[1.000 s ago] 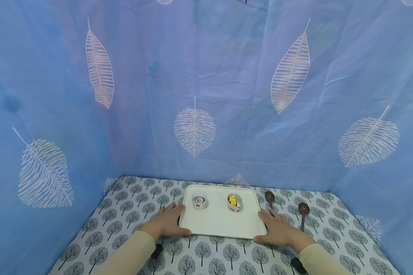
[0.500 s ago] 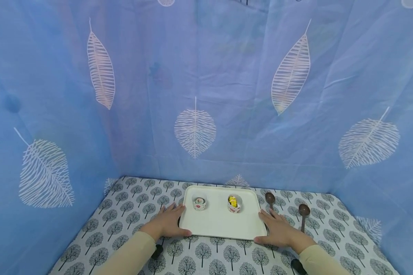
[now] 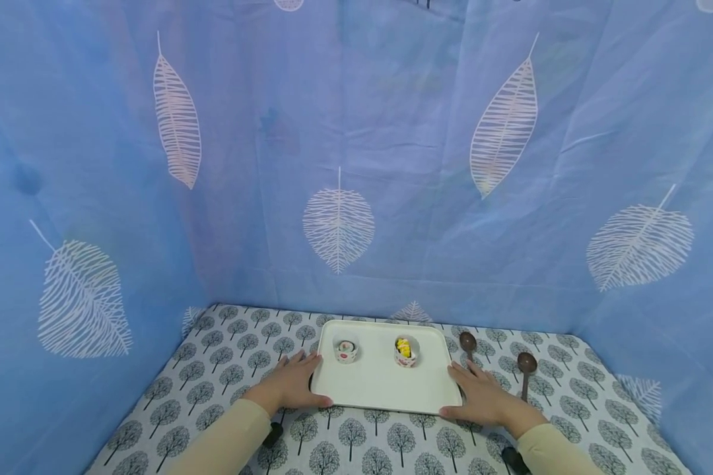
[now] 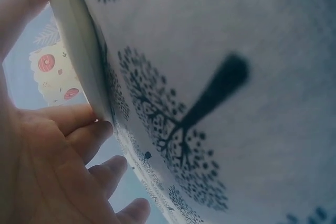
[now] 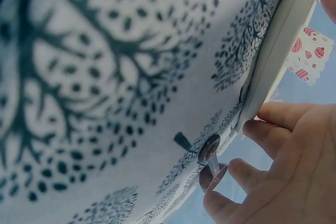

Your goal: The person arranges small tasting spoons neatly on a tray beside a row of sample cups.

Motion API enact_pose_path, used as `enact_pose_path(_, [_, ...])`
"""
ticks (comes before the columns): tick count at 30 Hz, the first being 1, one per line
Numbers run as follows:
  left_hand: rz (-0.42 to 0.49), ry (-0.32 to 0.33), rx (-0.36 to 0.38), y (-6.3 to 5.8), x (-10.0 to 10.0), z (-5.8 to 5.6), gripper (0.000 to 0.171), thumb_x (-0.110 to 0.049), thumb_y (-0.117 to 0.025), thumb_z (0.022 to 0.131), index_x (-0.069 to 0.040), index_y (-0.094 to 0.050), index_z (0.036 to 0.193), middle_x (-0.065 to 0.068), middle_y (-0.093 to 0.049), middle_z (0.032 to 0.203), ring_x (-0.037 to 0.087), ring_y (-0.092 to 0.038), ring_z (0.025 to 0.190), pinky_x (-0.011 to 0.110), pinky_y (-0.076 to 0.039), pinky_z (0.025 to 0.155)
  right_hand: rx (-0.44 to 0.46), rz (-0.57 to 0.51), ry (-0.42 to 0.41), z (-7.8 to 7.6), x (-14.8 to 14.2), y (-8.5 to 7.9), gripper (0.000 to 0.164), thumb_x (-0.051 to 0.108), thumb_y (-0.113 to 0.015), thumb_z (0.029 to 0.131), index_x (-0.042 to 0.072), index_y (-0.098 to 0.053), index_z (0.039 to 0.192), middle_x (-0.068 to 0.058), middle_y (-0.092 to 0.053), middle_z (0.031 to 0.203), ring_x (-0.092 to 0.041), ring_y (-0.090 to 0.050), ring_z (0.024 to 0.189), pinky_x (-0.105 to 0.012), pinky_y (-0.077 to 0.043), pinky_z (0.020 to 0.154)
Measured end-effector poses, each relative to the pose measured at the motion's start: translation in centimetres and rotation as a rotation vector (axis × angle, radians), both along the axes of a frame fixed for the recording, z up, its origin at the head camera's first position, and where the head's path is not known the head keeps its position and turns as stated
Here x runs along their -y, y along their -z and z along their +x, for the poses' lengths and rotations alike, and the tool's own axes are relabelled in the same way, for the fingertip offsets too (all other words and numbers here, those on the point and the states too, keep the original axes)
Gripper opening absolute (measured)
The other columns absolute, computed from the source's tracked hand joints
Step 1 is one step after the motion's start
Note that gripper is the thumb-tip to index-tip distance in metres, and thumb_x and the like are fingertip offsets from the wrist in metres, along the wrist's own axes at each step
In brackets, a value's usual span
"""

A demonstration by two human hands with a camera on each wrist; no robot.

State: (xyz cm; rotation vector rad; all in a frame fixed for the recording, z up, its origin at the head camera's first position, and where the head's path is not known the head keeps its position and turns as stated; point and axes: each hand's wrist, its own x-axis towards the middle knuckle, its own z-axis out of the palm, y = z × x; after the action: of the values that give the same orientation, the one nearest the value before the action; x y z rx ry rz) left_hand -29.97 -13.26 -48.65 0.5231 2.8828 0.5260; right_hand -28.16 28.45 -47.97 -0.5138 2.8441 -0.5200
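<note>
A shallow, cream-white rectangular tray with rounded corners (image 3: 383, 390) is laid in the lower middle of the head view, on a white cloth printed with grey trees (image 3: 351, 455). Its long axis is pointed left to right across the frame, dipped slightly toward the right; its short ends are turned to the two sides.

Two small pale paper cups with red prints are stood upright on it, well apart. In the left cup (image 3: 346, 358) a round, pale piece with a dark ring (image 3: 346, 346) is held; in the right cup (image 3: 405, 362) a yellow and white piece (image 3: 403, 347) is contained.

The tray is flanked by both hands. Its left end is touched by the left hand (image 3: 294, 384) and its right end by the right hand (image 3: 480, 396), each spread wide, with the thumb set at a near corner and the fingers along the side. In the wrist views the rim is met by fingertips.

Two brown spoons (image 3: 526, 363) are placed right of the tray, near the right hand.
</note>
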Motion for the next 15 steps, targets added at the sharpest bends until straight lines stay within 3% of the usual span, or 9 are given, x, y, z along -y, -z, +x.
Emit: enact_pose_path(15, [-0.030, 0.015, -0.001, 0.06, -0.01, -0.19, 0.108, -0.069, -0.073, 0.077, -0.004, -0.037, 0.154, 0.014, -0.036, 0.159, 0.042, -0.024, 0.148, 0.065, -0.015, 0.118, -0.014, -0.034, 0.019, 0.10, 0.14, -0.81, 0.093, 0.057, -0.072, 0.086, -0.002, -0.040, 0.151, -0.027, -0.032, 0.157, -0.059, -0.012, 0.143, -0.081, -0.015, 0.104])
